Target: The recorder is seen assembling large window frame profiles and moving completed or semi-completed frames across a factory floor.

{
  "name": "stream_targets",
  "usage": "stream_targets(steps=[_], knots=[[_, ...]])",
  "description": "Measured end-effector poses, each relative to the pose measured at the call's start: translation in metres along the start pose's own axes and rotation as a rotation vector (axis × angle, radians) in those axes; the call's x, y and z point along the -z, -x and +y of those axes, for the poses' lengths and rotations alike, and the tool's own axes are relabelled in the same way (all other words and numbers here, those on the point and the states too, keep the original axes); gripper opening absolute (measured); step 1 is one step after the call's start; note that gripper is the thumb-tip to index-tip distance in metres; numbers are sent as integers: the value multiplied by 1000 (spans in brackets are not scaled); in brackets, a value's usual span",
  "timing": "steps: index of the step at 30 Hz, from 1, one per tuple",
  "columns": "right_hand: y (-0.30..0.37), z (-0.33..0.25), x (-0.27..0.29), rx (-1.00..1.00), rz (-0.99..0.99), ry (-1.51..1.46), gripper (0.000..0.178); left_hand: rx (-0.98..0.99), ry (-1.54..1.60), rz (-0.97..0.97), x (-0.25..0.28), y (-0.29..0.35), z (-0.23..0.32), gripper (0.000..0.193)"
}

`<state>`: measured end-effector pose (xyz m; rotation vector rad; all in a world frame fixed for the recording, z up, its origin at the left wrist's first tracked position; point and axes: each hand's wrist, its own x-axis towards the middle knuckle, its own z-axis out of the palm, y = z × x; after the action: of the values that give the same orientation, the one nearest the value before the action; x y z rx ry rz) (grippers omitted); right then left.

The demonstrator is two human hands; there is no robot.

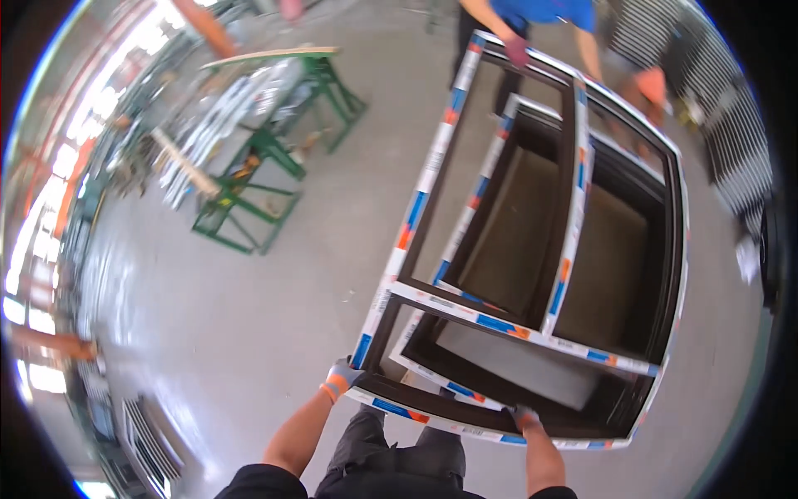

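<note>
A large window frame point(432, 162), dark inside with white, blue and orange protective film on its bars, hangs level above the floor. My left hand point(341, 378), in a grey and orange glove, grips its near left corner. My right hand point(524, 416), also gloved, grips the near bar toward the right. A smaller sash frame point(573, 216) sits inside the big one. At the far end another person in a blue shirt holds the frame, one gloved hand point(517, 50) on the far bar, the other hand point(652, 83) near the far right corner.
Green metal trestles point(249, 195) carrying pale profiles and a wooden board stand to the left. Grey concrete floor point(274, 308) lies below. A dark ribbed rack point(736, 141) lines the right side, and a radiator-like grille point(154, 432) sits at lower left.
</note>
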<state>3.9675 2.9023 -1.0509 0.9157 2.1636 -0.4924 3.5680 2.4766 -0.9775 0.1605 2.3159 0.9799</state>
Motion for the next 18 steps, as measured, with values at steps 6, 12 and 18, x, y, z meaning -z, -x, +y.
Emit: stream_targets(steps=[6,12,18], knots=[[-119,54,3,543,53,635,37,-173,167,107,58,18,27,56],[7,-163,142,278,22,-63,28,-328,711,484,119,19,-36,59],[-77,-223,196,659,116,-134,23,-157,670,608,134,13,-143,48]])
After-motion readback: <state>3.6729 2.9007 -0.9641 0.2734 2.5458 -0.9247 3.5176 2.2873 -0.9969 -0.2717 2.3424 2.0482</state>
